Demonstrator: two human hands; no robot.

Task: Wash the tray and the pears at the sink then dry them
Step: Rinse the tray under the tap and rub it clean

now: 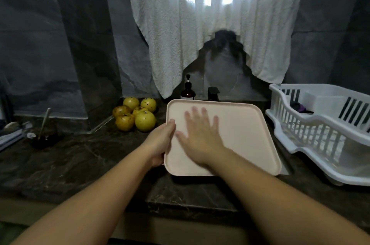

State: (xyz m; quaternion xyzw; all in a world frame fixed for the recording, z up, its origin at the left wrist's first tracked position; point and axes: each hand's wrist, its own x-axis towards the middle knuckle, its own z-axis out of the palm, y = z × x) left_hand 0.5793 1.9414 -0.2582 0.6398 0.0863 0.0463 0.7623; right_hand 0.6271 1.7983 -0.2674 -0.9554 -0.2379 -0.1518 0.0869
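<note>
Here, washing the tray by hand
Left hand is gripping its 9 o'clock edge, right hand lying flat, fingers spread, inside; pears waiting at 10 o'clock; rinsing probably next

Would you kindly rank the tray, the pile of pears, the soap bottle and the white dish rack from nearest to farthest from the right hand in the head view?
1. Tray: directly under the right hand, which lies flat on it.
2. Soap bottle and pile of pears: bottle behind the tray, pears to the left; too close to call.
3. Dish rack: far right on the counter.
</note>
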